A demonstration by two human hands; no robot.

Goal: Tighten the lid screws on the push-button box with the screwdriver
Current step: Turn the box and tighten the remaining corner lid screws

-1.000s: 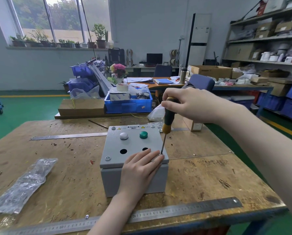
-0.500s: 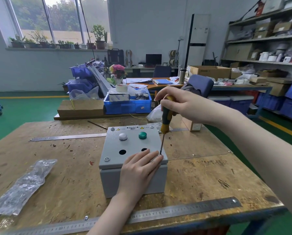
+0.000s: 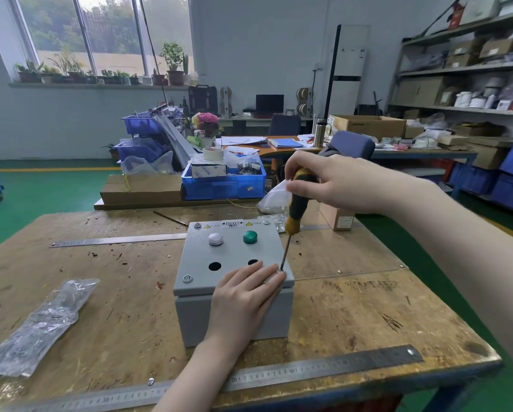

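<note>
A grey push-button box (image 3: 201,257) stands in the middle of the wooden workbench (image 3: 353,307), with a white button, a green button and two open holes in its lid. My left hand (image 3: 243,295) lies flat on the lid's near right part, fingers straight, fingertips beside the near right corner screw (image 3: 280,271). My right hand (image 3: 335,179) grips the black and yellow handle of the screwdriver (image 3: 294,215), whose tip sits in that screw. Another screw (image 3: 187,278) shows at the near left corner.
A long steel ruler (image 3: 323,370) lies along the bench's near edge and another (image 3: 115,240) behind the box. A crumpled plastic bag (image 3: 38,325) lies at the left. A small cardboard box (image 3: 337,218) and a white bag sit behind my right hand. A loose screw (image 3: 151,381) rests near the front ruler.
My right hand has shifted its grip round the screwdriver handle, with the tip staying in the near right corner screw. My left hand and the box have kept still.
</note>
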